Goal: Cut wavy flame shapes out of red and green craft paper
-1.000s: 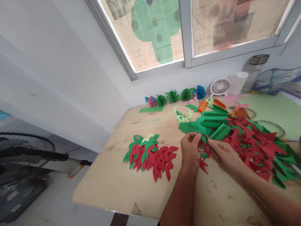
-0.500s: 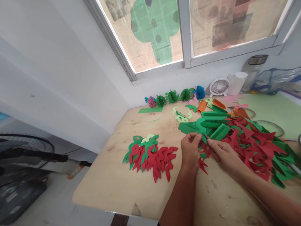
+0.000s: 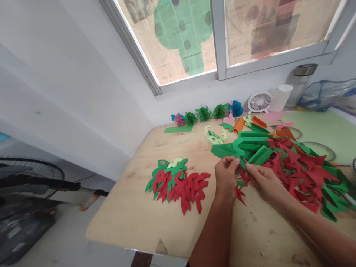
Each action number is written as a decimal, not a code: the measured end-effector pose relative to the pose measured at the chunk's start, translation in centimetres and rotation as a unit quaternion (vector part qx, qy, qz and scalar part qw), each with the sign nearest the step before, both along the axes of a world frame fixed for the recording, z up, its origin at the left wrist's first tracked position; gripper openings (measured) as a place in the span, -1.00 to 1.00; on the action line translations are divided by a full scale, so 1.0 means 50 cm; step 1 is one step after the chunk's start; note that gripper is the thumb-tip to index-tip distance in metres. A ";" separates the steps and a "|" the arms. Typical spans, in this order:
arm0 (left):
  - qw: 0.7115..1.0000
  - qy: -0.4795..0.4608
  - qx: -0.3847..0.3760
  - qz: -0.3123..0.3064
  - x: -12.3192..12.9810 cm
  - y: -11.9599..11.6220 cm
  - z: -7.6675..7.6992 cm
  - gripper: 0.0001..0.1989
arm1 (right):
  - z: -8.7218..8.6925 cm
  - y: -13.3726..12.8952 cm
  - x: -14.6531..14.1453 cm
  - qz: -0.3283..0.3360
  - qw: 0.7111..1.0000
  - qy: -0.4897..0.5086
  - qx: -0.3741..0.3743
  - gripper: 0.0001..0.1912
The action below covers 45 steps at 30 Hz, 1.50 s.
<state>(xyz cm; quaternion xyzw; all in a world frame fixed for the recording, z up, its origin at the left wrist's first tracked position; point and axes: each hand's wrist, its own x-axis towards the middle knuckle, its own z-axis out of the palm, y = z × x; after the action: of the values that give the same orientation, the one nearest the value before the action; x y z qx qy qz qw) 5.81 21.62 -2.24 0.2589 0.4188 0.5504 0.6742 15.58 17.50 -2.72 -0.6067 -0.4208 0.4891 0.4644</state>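
Between my hands is a curved green paper cutout, its lower end pinched at my fingertips. My left hand grips it from the left with thumb and forefinger. On the other side, the thumb and fingers of my right hand close on its pointed tip. Just beyond and to the right lies a heap of red paper scraps mixed with folded green paper. Small red pointed scraps rest on the table below my fingers.
Red wavy cutouts and green ones lie in a pile on the wooden table, left of my hands. Pale green cutouts are farther back. Honeycomb paper balls, a small white fan and a bottle line the wall.
The green cutout has shifted slightly to the right between my fingers. Both hands keep nearly the same place, and the piles are unchanged.
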 end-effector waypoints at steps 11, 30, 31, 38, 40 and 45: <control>0.998 -0.055 -0.009 0.005 -0.012 0.004 0.005 -0.75 | 0.001 -0.002 0.001 -0.048 0.995 0.080 0.027 -0.55; 0.999 0.010 0.011 -0.038 -0.001 0.002 -0.015 -0.73 | 0.005 0.002 0.012 -0.084 0.994 -0.031 0.064 -0.74; 1.000 0.011 0.012 -0.026 -0.003 0.005 -0.016 -0.72 | 0.005 0.002 0.012 -0.085 0.994 -0.037 0.061 -0.74; 0.998 0.053 0.026 0.024 -0.011 0.021 -0.017 -0.72 | 0.004 0.009 0.025 -0.164 0.984 -0.054 0.044 -0.78; 0.996 0.078 0.046 0.011 -0.008 0.025 -0.023 -0.72 | 0.002 0.011 0.029 -0.166 0.984 -0.047 0.043 -0.76; 0.984 0.148 0.098 0.021 -0.008 0.029 -0.040 -0.64 | 0.003 0.009 0.030 -0.154 0.985 -0.061 0.050 -0.79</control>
<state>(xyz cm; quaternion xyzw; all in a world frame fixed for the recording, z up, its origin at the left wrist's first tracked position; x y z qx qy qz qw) 5.41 23.10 -4.23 0.3935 0.4633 0.5584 0.5645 17.05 17.97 -2.59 -0.6690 -0.3735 0.3524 0.5373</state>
